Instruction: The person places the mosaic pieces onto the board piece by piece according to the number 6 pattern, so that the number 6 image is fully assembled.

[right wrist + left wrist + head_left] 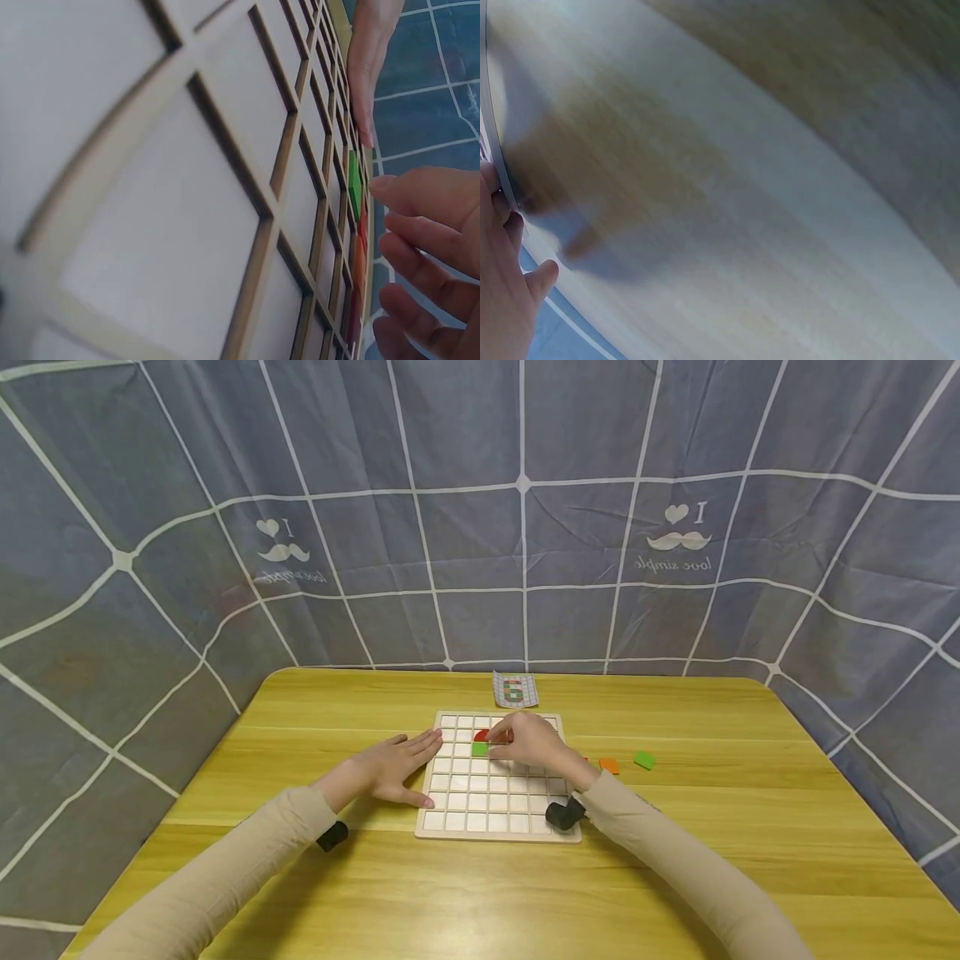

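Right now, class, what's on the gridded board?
A green tile and at least one red piece; the right wrist view adds an orange piece. In the head view, the right hand hides part of the board, so whatever lies there cannot be seen.

The left sleeve (pixel 225 868) and right sleeve (pixel 682 860) are long, plain and beige, of lightly creased cloth, ending in cuffs at the wrists. The left black piece (pixel 332 836) and right black piece (pixel 565 814), small and rounded, are worn near them. Both hands are bare.
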### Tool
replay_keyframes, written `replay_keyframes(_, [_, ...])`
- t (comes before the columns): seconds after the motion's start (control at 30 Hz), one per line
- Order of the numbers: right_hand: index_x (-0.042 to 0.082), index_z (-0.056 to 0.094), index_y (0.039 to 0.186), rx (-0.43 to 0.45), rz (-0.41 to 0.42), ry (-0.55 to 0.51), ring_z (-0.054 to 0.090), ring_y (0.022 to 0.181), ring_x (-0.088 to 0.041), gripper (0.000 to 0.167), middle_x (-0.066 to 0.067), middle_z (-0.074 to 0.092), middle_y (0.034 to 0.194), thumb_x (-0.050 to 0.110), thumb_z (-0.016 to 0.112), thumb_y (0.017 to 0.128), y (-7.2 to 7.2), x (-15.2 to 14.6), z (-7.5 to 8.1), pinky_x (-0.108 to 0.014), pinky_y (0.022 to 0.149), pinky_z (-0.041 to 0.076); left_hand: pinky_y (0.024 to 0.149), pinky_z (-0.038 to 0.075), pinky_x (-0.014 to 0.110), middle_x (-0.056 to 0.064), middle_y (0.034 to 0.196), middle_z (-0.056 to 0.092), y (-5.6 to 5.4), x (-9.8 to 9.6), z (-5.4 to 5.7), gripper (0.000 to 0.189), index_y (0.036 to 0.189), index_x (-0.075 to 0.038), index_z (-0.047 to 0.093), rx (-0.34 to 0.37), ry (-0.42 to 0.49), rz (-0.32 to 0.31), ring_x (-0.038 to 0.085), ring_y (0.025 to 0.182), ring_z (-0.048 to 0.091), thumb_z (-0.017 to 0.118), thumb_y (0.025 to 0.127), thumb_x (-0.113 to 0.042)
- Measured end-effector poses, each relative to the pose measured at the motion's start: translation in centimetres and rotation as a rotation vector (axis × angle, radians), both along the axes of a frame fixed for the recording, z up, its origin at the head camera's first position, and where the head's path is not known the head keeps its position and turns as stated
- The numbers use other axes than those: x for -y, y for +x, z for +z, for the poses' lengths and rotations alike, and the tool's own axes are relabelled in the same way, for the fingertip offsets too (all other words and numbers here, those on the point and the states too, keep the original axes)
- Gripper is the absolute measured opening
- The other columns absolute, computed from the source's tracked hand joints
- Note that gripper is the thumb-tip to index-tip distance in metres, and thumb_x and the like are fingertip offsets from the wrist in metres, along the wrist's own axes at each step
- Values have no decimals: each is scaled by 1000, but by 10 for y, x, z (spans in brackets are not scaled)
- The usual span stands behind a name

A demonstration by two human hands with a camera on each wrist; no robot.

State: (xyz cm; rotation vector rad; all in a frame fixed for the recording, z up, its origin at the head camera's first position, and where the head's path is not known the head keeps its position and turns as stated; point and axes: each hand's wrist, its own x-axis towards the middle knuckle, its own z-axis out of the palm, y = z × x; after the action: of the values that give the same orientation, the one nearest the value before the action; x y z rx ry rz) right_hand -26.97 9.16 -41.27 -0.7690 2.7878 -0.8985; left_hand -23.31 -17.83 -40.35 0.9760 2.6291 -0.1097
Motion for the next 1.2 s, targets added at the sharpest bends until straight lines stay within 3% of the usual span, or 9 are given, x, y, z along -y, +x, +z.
replay_keyframes(0.23, [16,76,103,-54,-11,-3,51,66,-9,24,1,73,100,27,77,81,4,-17,5,-23,57,39,120,18,51,12,163,5,0,-1,1,103,155,-6,10,1,2,-4,28,150,11,50,85,-70])
replay_keyframes(0.57, [16,76,105,-60,-38,-5,61,86,-17,25,0,72,99,27,75,83,7,-50,9,-30,68,49,120,18,52,12,163,5,-1,-1,0,103,155,-6,11,-10,-18,-12,28,150,11,48,85,-72])
replay_keyframes(1.2, [13,75,103,-117,-81,25,66,85,-20,27,-1,73,94,25,79,79,21,-123,1,-38,75,55,119,20,53,13,163,6,-1,0,-2,104,155,-5,12,-19,-17,-14,29,150,13,48,84,-72])
